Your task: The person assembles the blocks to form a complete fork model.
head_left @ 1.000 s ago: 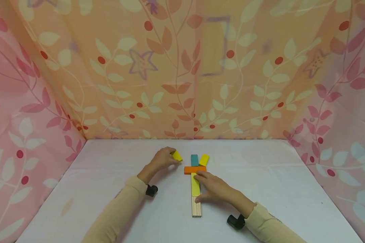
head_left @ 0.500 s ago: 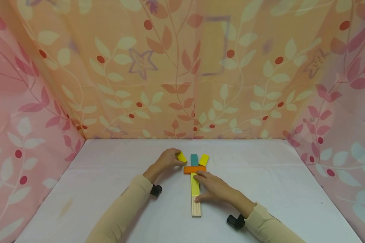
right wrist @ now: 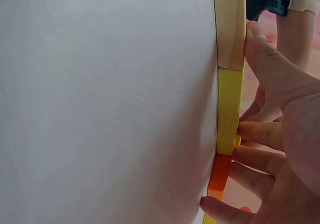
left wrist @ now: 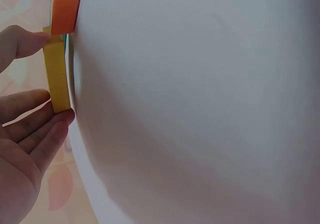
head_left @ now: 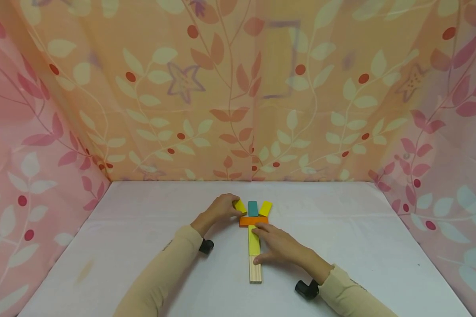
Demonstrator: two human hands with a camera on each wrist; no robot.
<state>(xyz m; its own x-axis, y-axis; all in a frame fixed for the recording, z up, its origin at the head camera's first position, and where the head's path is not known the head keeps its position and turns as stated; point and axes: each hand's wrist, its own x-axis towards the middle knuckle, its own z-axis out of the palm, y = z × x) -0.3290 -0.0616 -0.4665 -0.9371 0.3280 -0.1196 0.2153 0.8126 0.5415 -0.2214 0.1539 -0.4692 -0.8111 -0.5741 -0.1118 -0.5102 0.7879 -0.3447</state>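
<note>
My left hand (head_left: 221,208) pinches a short yellow block (head_left: 239,206) between thumb and fingers, at the left end of an orange block (head_left: 244,222) lying crosswise. In the left wrist view this yellow block (left wrist: 57,79) is close to the orange block (left wrist: 65,9). Behind the orange block lie a teal block (head_left: 252,208) and a second, slanted yellow block (head_left: 265,208). Toward the person run a longer yellow block (head_left: 254,242) and a plain wood block (head_left: 255,274), end to end. My right hand (head_left: 283,245) rests on this row, its thumb on the wood block (right wrist: 231,26), fingers spread toward the orange block (right wrist: 220,174).
A white cloth (head_left: 361,246) covers the tabletop under the blocks. Patterned curtains (head_left: 230,88) close off the back and both sides. Each wrist carries a small black camera, such as the right one (head_left: 307,289).
The left hand has carried its yellow block to the right, up beside the teal block and the orange block's left end. My right hand has stayed in place on the row.
</note>
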